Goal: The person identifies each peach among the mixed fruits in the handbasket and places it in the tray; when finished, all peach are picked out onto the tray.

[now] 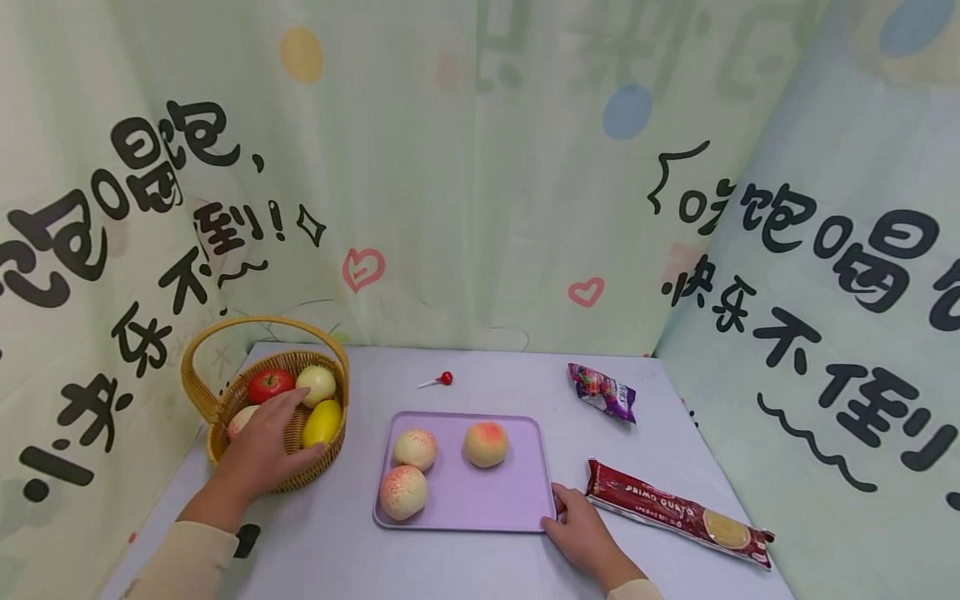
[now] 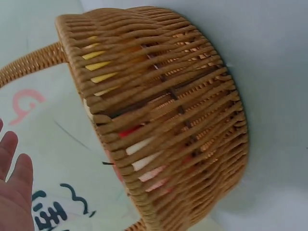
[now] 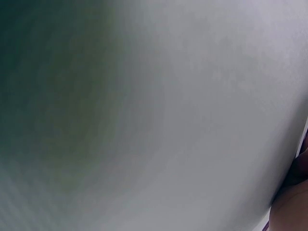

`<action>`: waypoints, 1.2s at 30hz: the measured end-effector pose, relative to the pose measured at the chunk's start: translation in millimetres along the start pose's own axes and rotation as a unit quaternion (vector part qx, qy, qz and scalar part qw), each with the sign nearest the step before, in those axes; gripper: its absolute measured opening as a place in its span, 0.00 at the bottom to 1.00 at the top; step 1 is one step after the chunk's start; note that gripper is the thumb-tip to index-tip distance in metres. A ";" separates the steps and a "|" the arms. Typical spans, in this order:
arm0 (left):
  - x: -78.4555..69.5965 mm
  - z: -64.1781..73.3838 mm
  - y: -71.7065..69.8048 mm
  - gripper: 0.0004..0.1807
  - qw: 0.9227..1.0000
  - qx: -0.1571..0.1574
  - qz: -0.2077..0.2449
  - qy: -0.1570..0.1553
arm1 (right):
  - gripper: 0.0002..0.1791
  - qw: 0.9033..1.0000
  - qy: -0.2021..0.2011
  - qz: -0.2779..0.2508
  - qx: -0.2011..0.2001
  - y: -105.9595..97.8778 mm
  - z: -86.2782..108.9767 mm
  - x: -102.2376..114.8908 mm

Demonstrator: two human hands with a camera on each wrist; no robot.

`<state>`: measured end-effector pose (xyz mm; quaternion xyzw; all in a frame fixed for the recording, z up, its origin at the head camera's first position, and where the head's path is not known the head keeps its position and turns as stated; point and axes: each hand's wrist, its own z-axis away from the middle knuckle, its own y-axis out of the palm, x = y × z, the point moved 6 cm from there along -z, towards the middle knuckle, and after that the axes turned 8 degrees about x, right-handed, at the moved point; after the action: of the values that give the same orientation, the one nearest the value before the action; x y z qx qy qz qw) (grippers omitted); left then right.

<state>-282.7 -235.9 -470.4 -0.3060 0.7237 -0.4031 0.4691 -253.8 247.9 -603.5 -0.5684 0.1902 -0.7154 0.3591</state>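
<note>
My left hand [image 1: 266,442] is over the front of a wicker basket [image 1: 217,425], fingers spread, thumb reaching across the near rim. Inside the basket are a red apple [image 1: 270,386], a pale round fruit [image 1: 317,386], a yellow fruit [image 1: 322,423] and a pinkish peach [image 1: 240,421], partly hidden by the hand. The left wrist view has the basket's woven side [image 2: 178,110], with the fingers at the left edge. With my right hand [image 1: 583,533] I grip the right front corner of a lilac tray [image 1: 487,504]. It carries three peaches: two at left [image 1: 415,448], one [image 1: 486,443] nearer the middle.
Behind the tray lies a red lollipop [image 1: 446,378]. A purple snack bag [image 1: 602,392] is at the back right, and a dark red noodle packet [image 1: 675,512] lies right of my right hand. Printed curtains [image 1: 480,208] enclose the table's back and sides.
</note>
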 end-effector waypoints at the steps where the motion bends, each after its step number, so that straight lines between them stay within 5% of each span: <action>1: 2.2 0.4 -0.6 0.48 1.000 -0.001 0.005 -0.005 | 0.37 1.000 0.000 -0.001 0.000 0.0 0.1 -0.1; 13: 25.9 4.1 -7.5 0.48 0.998 0.000 0.024 -0.050 | 0.37 1.000 0.002 -0.006 -0.001 -0.8 2.3 1.9; 22: 42.1 7.1 -5.6 0.49 0.999 -0.009 0.006 -0.050 | 0.37 1.000 0.000 -0.007 0.000 -0.3 2.1 1.8; 36: 60.8 2.1 -2.2 0.52 0.997 0.022 0.006 -0.071 | 0.37 1.000 -0.001 -0.004 0.000 -1.7 4.7 5.5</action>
<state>-303.3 -287.5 -495.2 -0.3193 0.6811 -0.3934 0.5285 -250.4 245.7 -597.3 -0.5697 0.1875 -0.7164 0.3565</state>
